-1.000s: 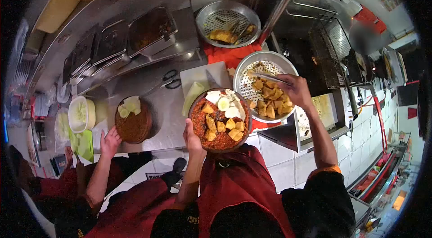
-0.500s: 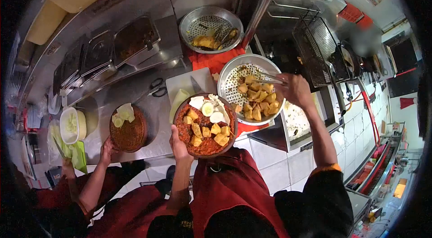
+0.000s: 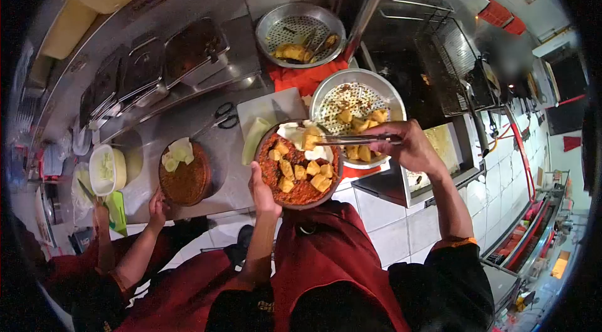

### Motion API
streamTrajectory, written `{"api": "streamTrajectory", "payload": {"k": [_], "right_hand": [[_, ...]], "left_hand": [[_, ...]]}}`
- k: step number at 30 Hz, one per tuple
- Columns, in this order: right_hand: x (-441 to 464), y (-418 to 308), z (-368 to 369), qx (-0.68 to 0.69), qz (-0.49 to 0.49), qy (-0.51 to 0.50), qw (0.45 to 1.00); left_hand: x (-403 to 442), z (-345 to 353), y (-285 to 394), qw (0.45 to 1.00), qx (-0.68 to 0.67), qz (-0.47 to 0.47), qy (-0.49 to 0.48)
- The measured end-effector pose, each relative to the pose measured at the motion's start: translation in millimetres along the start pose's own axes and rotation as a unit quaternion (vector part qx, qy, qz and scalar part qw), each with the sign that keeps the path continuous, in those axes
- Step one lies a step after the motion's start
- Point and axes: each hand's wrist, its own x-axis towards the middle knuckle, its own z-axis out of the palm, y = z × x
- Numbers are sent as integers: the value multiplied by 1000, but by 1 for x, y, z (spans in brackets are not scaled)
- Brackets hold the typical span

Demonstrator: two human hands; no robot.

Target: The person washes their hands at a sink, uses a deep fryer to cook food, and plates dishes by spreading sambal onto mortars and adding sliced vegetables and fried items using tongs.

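My left hand (image 3: pixel 264 193) grips the side of a brown bowl (image 3: pixel 337 176) filled with red rice or stew, yellow fried chunks and white slices along its far side. In my right hand (image 3: pixel 409 151) are metal tongs (image 3: pixel 351 140), closed on a yellow chunk (image 3: pixel 311 139) over the bowl's far side. Just beyond the bowl stands a perforated metal colander (image 3: pixel 382 90) with more chunks in it, partly hidden behind my right hand and the tongs. A white cutting board (image 3: pixel 276 105) with a pale green vegetable piece (image 3: pixel 256 139) lies behind the bowl.
Left of me, a co-worker's hand (image 3: pixel 157 206) touches a second bowl (image 3: pixel 185 183); the other hand (image 3: pixel 100 216) is by a knife. Scissors (image 3: pixel 224 115), a white tub (image 3: pixel 105 172), another colander (image 3: pixel 300 15), a fryer basket (image 3: pixel 446 68) and metal pans (image 3: pixel 194 50) stand around.
My right hand has moved the tongs from the colander leftward to above the bowl, now with a yellow chunk in them. The bowl has shifted slightly right and away from me in view.
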Motion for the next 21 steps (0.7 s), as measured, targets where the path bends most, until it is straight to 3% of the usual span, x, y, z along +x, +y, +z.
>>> {"api": "streamTrajectory", "payload": {"k": [6,9,10,11,14,17,18,19,21], "right_hand": [[-9,-11,34,130,44,-39,990],[-12,-14,50,46,-49,-70,995],[-13,-17,59,5,-102,-38,994],[-12,-15,64,-97,-153,-35,983],[-12,-24,76,-195,-177,-33,964],[-10,-5,46,-47,-114,-2,992],[-6,-1,29,-180,-111,82,974],[2,10,9,-282,-13,77,956],[26,37,-6,-399,19,119,909]], "left_hand": [[-9,15,10,999,17,-11,30],[-7,12,10,999,17,-13,28],[-6,10,7,1000,8,-13,13],[-6,11,8,1000,-2,-16,-3],[-10,13,13,998,27,-52,34],[-8,6,15,997,0,-59,55],[-4,-5,12,999,-23,-46,13],[-4,-9,13,997,-46,-38,-41],[2,-22,11,992,-79,-49,-89]]}}
